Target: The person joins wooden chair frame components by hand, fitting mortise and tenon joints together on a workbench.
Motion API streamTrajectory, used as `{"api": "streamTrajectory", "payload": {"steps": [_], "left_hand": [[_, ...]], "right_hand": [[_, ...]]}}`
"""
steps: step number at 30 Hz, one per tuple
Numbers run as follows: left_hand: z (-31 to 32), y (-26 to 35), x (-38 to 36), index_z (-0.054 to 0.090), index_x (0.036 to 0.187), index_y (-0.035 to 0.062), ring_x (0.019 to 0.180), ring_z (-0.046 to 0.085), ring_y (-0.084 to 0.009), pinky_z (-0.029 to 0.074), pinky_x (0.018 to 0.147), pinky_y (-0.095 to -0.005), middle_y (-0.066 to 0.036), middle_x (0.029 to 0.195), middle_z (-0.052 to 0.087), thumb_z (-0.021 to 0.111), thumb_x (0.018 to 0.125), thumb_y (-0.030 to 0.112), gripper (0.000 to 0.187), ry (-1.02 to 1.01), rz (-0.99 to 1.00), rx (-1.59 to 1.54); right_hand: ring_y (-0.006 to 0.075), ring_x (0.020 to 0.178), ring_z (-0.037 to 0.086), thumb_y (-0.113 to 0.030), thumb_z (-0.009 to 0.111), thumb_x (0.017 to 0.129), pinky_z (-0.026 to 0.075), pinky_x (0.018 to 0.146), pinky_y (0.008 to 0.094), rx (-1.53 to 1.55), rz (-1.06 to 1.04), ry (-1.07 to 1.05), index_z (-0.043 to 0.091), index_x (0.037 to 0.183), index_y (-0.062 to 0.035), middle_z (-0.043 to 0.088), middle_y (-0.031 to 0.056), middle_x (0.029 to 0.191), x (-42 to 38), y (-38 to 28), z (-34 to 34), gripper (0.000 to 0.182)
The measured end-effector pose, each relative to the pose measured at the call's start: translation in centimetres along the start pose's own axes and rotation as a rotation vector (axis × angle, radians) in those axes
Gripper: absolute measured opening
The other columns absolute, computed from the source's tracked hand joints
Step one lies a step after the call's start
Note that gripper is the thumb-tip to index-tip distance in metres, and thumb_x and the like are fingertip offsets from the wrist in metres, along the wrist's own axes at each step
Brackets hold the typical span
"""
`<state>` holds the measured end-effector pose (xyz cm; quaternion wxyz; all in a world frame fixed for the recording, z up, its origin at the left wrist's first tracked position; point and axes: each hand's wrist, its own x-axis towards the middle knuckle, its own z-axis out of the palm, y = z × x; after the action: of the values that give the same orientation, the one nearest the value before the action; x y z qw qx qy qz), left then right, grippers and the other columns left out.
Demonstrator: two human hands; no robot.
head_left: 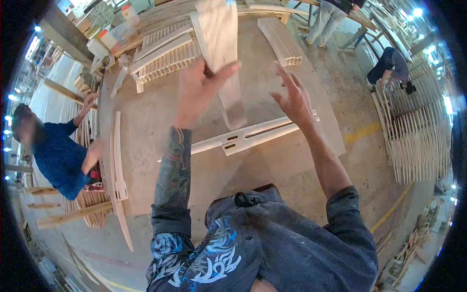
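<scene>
My left hand (198, 90) grips a pale, wide wooden board (220, 41), its thumb across the near face. The board stands tilted over the table, its narrower lower end reaching toward two long shaped wooden pieces (243, 137). Those pieces lie side by side on the table, with dark slots near their wider middles. To the right, my right hand (294, 97) hangs in the air with fingers apart, holding nothing. It is just above the right ends of the shaped pieces. Part of the left fingers is hidden behind the board.
The wooden table (155, 109) carries a stack of slats (165, 56) and a smaller stack (279, 41) at its far side. Long wooden pieces (118, 160) lie along the left edge, near a person (58, 151). Another person (393, 68) bends over a slatted rack (418, 131) at right.
</scene>
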<state>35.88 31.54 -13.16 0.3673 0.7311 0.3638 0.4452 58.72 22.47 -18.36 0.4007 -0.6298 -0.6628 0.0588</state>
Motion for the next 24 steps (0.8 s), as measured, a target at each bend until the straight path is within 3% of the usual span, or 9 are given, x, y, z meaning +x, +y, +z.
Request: {"api": "streamTrajectory", "payload": {"steps": [2, 5, 8, 11, 14, 17, 19, 21, 24], "left_hand": [[-0.8, 0.7, 0.7, 0.068, 0.098, -0.0011, 0.062, 0.06, -0.0104, 0.046, 0.055, -0.0257, -0.004, 0.074, 0.068, 0.073, 0.082, 0.038, 0.043, 0.011, -0.036, -0.049], [0.1, 0.2, 0.5, 0.068, 0.101, 0.0021, 0.064, 0.06, -0.0063, 0.045, 0.054, -0.0226, 0.001, 0.079, 0.067, 0.073, 0.082, 0.037, 0.04, -0.02, -0.277, -0.502], [2.3, -1.9, -1.1, 0.068, 0.097, 0.0146, 0.046, 0.041, -0.0006, 0.025, 0.039, -0.0188, 0.01, 0.063, 0.051, 0.065, 0.086, 0.045, 0.033, -0.173, -0.598, -0.611], [3.5, -4.1, -3.0, 0.065, 0.091, 0.0101, 0.054, 0.053, -0.0066, 0.043, 0.046, -0.0235, 0.001, 0.075, 0.062, 0.064, 0.087, 0.043, 0.033, -0.373, -0.771, -0.586], [5.6, -9.6, -4.4, 0.061, 0.081, 0.0115, 0.05, 0.048, -0.0074, 0.042, 0.043, -0.026, 0.001, 0.07, 0.059, 0.063, 0.088, 0.041, 0.03, -0.465, -0.782, -0.941], [5.2, -7.9, -5.7, 0.065, 0.087, 0.0095, 0.048, 0.048, -0.0058, 0.038, 0.042, -0.0199, 0.0, 0.069, 0.061, 0.058, 0.092, 0.04, 0.032, -0.345, -0.874, -0.951], [4.5, -9.7, -7.7, 0.066, 0.093, 0.008, 0.052, 0.053, -0.0083, 0.043, 0.046, -0.0212, -0.002, 0.073, 0.064, 0.059, 0.091, 0.039, 0.031, -0.296, -0.752, -0.716], [3.7, -13.8, -11.3, 0.066, 0.105, 0.0068, 0.067, 0.06, -0.0153, 0.05, 0.061, -0.0269, -0.006, 0.084, 0.068, 0.063, 0.089, 0.034, 0.032, -0.242, -0.48, -0.18], [2.6, -18.6, -17.3, 0.063, 0.115, 0.0111, 0.088, 0.061, -0.0243, 0.049, 0.081, -0.0362, -0.007, 0.098, 0.066, 0.069, 0.079, 0.024, 0.039, -0.184, -0.214, 0.363]], "right_hand": [[0.0334, 0.109, 0.055, -0.012, 0.078, 0.07, 0.049, 0.089, 0.0421, 0.012, 0.002, -0.034, 0.045, 0.137, -0.0177, 0.054, 0.0135, 0.128, 0.9, 1.3, 2.1, 0.075], [0.0349, 0.117, 0.051, -0.012, 0.079, 0.069, 0.047, 0.093, 0.0422, -0.061, -0.306, 0.114, 0.038, 0.142, -0.0201, 0.043, 0.0144, 0.141, 2.3, 0.5, 4.5, 0.085], [0.0353, 0.124, 0.045, -0.01, 0.078, 0.067, 0.045, 0.095, 0.0434, -0.139, -0.345, 0.091, 0.044, 0.137, -0.0168, 0.039, 0.0132, 0.144, 3.4, -0.7, 5.5, 0.078], [0.0338, 0.119, 0.05, -0.01, 0.077, 0.067, 0.045, 0.095, 0.044, -0.204, -0.622, 0.126, 0.054, 0.126, -0.0111, 0.05, 0.0125, 0.135, 4.2, 0.8, 6.9, 0.063], [0.0345, 0.109, 0.057, -0.011, 0.073, 0.069, 0.046, 0.093, 0.042, -0.053, -0.714, -0.027, 0.06, 0.111, -0.0067, 0.061, 0.0112, 0.12, 4.5, 2.1, 7.9, 0.044], [0.0278, 0.104, 0.062, -0.012, 0.071, 0.075, 0.048, 0.087, 0.0375, 0.207, -0.497, -0.168, 0.063, 0.106, -0.0057, 0.066, 0.0113, 0.107, 3.0, 2.1, 8.1, 0.032], [0.0218, 0.096, 0.062, -0.013, 0.071, 0.081, 0.049, 0.084, 0.0344, 0.377, 0.185, -0.594, 0.064, 0.101, -0.0037, 0.067, 0.0088, 0.106, 1.8, 3.3, 8.6, 0.024], [0.0157, 0.093, 0.061, -0.018, 0.074, 0.082, 0.049, 0.079, 0.0309, 0.283, -0.01, -0.493, 0.066, 0.099, -0.0031, 0.067, 0.0063, 0.101, -0.7, 5.0, 10.3, 0.024], [0.0152, 0.087, 0.063, -0.02, 0.077, 0.08, 0.051, 0.075, 0.0304, 0.579, 0.268, -0.641, 0.069, 0.096, -0.0022, 0.069, 0.005, 0.091, -2.9, 3.4, 10.0, 0.025]]}}
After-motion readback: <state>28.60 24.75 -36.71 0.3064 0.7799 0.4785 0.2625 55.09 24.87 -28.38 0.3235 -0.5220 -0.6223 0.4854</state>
